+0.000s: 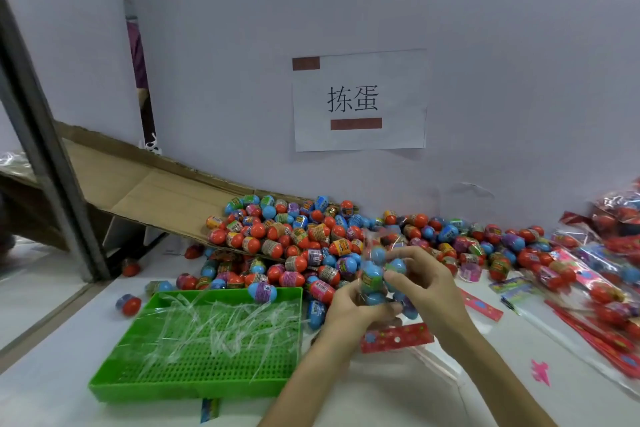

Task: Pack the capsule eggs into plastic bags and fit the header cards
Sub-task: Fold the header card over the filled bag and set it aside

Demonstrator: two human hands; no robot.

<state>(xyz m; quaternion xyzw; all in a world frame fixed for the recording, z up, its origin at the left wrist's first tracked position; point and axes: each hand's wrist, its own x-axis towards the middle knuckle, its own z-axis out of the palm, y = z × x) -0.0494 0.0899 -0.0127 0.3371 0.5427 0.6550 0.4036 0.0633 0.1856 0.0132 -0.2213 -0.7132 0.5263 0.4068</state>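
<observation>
A large pile of red and blue capsule eggs (294, 239) lies against the wall, spilling off a cardboard sheet. Just in front of the pile, both hands hold up a clear plastic bag (375, 274) with several blue eggs stacked inside. My left hand (349, 308) grips the bag's lower part from below. My right hand (422, 281) pinches an egg at the bag's side with thumb and fingers. A red header card (396, 338) with a punched hole lies flat on the table under my hands.
A green perforated tray (207, 381) holding loose clear bags stands at the left front. Packed bags with red cards (595, 291) are heaped at the right. A second red card (479, 305) lies right of my hands. The cardboard sheet (156, 191) slopes down from the left.
</observation>
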